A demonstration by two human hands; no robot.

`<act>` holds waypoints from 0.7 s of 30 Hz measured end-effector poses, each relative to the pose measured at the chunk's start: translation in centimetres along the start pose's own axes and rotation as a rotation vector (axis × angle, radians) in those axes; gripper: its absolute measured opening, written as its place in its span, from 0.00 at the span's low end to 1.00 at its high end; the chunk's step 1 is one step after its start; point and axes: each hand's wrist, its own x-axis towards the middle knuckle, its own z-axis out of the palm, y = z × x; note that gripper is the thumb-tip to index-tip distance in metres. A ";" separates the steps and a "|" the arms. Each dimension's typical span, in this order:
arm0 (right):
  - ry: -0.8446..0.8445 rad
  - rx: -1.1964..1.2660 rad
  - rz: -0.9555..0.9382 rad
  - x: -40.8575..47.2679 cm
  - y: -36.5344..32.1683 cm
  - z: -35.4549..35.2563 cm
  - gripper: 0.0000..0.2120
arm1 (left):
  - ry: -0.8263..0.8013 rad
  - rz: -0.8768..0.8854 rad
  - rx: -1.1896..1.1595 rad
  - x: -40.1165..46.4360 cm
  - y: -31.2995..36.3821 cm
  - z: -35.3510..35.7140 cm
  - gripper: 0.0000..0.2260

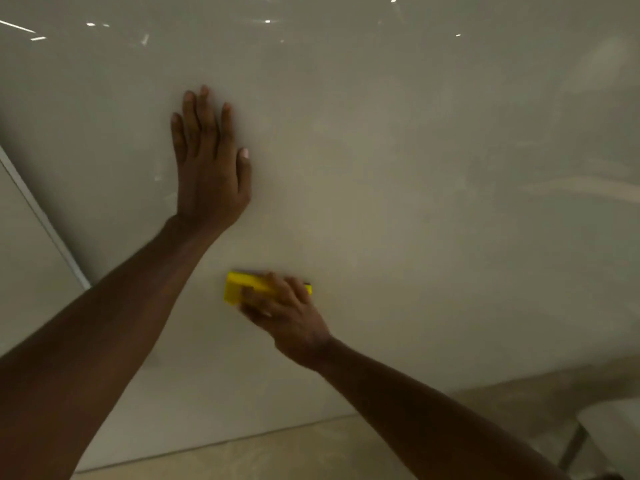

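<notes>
Gripping a yellow sponge (242,288) against the wall (415,168), the right hand (287,317) worked below the left hand (209,161), which pressed flat, fingers straight.

A yellow sponge (239,289) lies against the glossy beige wall (415,168).

There is one yellow sponge (239,289). Two hands are in view: one left hand (211,174), flat above the sponge, and one right hand (287,317), gripping the sponge. There is one glossy beige wall (415,168) behind the sponge, one pale strip (41,220) to its left, one floor (277,455) below it, and one white fixture (613,431) to its lower right.
</notes>
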 end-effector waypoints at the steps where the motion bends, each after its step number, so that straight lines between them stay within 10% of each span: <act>1: -0.055 -0.028 -0.075 -1.3 0.2 0.4 0.22 | -0.004 -0.004 0.002 -0.4 0.0 0.1 0.25; 8: -0.034 -0.156 -0.058 -10.3 9.0 -2.9 0.25 | 0.005 -0.055 -0.032 -1.5 0.8 1.0 0.27; 21: 0.602 -0.078 0.972 -16.8 25.8 -12.8 0.25 | 0.031 -0.067 -0.042 1.2 9.1 4.9 0.27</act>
